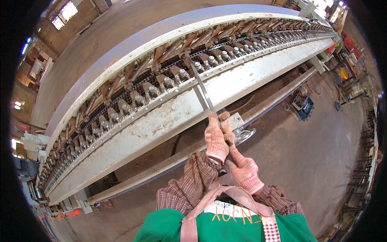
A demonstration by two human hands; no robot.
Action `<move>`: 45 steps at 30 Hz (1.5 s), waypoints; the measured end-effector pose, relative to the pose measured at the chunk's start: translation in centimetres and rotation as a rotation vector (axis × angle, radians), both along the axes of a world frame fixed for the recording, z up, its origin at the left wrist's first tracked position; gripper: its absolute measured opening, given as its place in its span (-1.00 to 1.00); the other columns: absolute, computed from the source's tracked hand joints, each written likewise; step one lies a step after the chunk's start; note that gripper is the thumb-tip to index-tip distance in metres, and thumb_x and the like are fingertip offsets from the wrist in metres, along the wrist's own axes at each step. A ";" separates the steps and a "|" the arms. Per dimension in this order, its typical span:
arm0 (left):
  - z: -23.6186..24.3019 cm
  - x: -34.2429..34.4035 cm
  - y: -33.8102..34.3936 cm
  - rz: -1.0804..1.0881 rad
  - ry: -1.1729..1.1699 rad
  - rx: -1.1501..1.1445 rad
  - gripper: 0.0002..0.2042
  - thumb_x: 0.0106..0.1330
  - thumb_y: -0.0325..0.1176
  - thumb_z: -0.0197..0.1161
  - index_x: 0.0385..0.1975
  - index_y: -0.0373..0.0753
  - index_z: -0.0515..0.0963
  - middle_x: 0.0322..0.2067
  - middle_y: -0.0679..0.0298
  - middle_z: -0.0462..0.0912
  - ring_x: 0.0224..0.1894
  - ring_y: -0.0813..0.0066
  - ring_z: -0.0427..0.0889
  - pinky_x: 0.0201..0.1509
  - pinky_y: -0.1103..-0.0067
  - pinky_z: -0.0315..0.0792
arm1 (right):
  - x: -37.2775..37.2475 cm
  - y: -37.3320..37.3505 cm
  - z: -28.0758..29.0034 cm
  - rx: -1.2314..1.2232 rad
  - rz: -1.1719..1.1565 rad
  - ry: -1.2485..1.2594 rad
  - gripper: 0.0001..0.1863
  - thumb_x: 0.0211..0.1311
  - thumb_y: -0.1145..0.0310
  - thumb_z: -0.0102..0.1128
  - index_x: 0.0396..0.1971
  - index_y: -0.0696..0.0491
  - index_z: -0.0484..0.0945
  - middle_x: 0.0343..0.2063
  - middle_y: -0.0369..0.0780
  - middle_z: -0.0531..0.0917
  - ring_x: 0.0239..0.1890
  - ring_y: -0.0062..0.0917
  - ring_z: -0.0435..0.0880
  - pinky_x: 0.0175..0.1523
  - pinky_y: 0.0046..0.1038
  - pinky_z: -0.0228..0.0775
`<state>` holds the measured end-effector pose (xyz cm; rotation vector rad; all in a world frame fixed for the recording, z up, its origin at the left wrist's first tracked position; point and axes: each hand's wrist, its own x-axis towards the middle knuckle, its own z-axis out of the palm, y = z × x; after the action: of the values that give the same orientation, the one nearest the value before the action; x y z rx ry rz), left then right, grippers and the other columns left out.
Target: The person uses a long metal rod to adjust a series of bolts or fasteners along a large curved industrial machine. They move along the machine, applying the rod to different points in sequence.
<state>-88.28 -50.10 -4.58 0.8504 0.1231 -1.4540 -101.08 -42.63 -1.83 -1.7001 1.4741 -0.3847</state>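
A long flat metal bar (204, 90) slants from my hands up across the machine's pale beam. Its far end reaches in among the rusty arms and spring-loaded bolts. My left hand (216, 141), in a dirty pinkish work glove, is wrapped round the bar just in front of the beam. Close behind it, nearer my body, my right hand (246, 171) wears a similar glove and is closed at the bar's lower part; its grip is partly hidden. The row of bolts with springs (165, 82) runs along the machine, beside a dark chain.
The white beam (153, 127) spans the view, with a lower rail (157, 167) in front. A metal hook-like fitting (244, 135) sits by my hands. A blue crate (304, 108) stands on the floor at right, near machinery with red and yellow parts (351, 47).
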 end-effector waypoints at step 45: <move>0.6 -1.0 -0.3 -0.014 -0.023 0.100 -0.43 0.51 0.22 -0.01 -0.15 -0.29 0.56 -0.73 0.47 0.31 -0.81 0.63 0.18 -0.78 0.63 0.10 | -1.2 0.4 -3.6 -0.068 -0.027 -0.045 -0.35 0.24 0.39 0.33 0.36 -0.17 0.43 -0.20 -0.02 0.76 -0.12 -0.35 0.79 -0.04 -0.45 0.55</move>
<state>-89.28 -50.38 -4.00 0.9510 0.1745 -1.4603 -102.29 -42.20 -5.42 -1.7155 1.4679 -0.4898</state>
